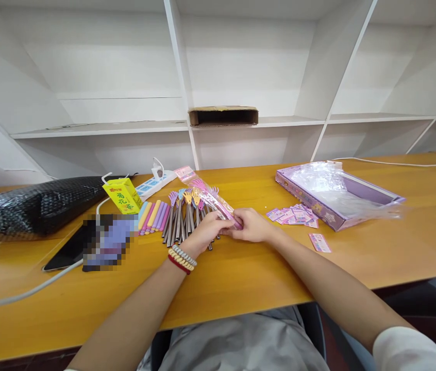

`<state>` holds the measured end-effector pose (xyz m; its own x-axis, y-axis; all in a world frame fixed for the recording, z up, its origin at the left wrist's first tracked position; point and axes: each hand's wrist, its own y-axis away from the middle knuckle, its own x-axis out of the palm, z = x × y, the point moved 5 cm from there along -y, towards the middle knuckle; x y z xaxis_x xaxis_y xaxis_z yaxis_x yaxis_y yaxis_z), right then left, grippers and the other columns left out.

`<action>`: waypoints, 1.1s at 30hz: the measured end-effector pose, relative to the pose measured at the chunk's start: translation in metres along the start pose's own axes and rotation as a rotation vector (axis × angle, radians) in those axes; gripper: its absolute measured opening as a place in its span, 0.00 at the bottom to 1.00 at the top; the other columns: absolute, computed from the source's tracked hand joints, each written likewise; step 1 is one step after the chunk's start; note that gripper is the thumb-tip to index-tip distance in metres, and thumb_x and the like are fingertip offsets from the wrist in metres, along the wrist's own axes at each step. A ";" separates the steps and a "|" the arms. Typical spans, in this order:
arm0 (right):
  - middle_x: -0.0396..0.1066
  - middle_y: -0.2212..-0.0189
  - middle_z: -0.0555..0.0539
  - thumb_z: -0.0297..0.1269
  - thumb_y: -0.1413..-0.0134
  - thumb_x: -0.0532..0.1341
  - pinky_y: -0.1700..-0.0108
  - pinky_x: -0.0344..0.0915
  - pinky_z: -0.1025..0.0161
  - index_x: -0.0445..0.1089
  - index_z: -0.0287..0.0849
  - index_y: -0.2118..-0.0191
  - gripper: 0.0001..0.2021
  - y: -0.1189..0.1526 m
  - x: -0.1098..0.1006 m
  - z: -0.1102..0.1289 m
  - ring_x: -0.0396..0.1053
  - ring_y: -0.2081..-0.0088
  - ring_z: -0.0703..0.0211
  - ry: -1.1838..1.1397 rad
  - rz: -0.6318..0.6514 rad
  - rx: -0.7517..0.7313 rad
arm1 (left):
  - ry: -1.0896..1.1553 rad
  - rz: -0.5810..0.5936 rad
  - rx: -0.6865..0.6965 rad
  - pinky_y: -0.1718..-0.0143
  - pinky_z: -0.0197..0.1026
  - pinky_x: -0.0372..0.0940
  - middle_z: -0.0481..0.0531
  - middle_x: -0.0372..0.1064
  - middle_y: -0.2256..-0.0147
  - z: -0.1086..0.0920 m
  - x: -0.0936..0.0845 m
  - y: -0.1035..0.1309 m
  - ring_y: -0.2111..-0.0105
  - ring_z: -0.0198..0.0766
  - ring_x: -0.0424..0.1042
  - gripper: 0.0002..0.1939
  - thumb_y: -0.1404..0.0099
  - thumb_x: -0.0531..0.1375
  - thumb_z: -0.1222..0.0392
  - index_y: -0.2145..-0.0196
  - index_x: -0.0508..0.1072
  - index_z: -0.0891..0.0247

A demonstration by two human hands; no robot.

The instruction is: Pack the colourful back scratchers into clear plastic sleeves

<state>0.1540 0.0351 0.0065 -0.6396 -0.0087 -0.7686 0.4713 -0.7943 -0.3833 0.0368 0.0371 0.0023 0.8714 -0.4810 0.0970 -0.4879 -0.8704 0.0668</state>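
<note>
Head view: one camera looking down over both forearms onto a yellow wooden counter (241, 278).
Left hand (206, 229): grip closed, fingers pinching the near end of a clear plastic sleeve (206, 195); beaded bracelets (181, 257) sit on the wrist.
Right hand (251, 225): grip closed on the same near end, touching the left hand.
Sleeve position: near the middle of the counter, lying over a row of sticks.
Sleeve axis: long and narrow, running from the hands away and to the left; its far end with a pink header card points toward the white power strip (156, 183).
Sleeve material: thin, glossy, crinkled film with pink inside.
Sticks (181, 219): slim metal shafts side by side, topped with small hand-shaped plastic tips in purple, blue and orange, tips pointing away.
Foam tubes (153, 216): pastel, rounded, just left of the sticks.
Drink carton (124, 196): yellow, boxy, tilted.
Tray box (336, 198): purple cardboard, shallow, with loose clear film in it.
Small cards (293, 215): pink, flat, scattered between the box and the right hand.
</note>
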 end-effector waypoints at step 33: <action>0.65 0.74 0.53 0.48 0.58 0.65 0.74 0.56 0.69 0.58 0.40 0.57 0.25 -0.001 -0.005 -0.017 0.60 0.76 0.68 -0.445 -0.113 0.155 | -0.088 -0.079 0.080 0.72 0.39 0.65 0.48 0.66 0.74 -0.004 -0.009 -0.002 0.74 0.36 0.68 0.18 0.53 0.61 0.72 0.62 0.65 0.65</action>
<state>0.1671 0.0461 0.0021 -0.8952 -0.1495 -0.4200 0.3096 -0.8862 -0.3446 0.0294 0.0438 0.0053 0.9098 -0.4150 0.0066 -0.4150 -0.9098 -0.0091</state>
